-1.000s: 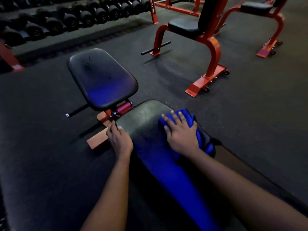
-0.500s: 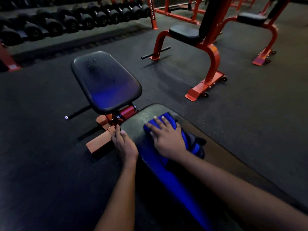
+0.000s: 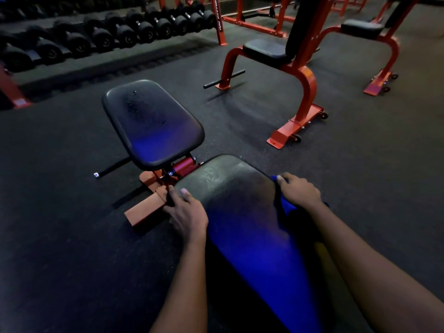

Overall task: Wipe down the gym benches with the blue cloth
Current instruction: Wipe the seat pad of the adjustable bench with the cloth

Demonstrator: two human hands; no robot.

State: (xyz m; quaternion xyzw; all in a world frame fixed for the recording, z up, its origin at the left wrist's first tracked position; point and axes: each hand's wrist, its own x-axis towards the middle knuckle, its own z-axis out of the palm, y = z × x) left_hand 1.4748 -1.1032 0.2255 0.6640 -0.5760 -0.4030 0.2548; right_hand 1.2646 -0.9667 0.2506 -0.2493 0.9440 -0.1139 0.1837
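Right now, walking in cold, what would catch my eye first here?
Up close, the left hand grips the left edge of a black pad, while the right hand holds a blue cloth at its right edge. Beyond stand red benches at right, and dumbbells line the far left.

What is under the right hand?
A blue cloth, held by the right hand at the right edge of the pad. The hand covers most of it; only a strip shows.
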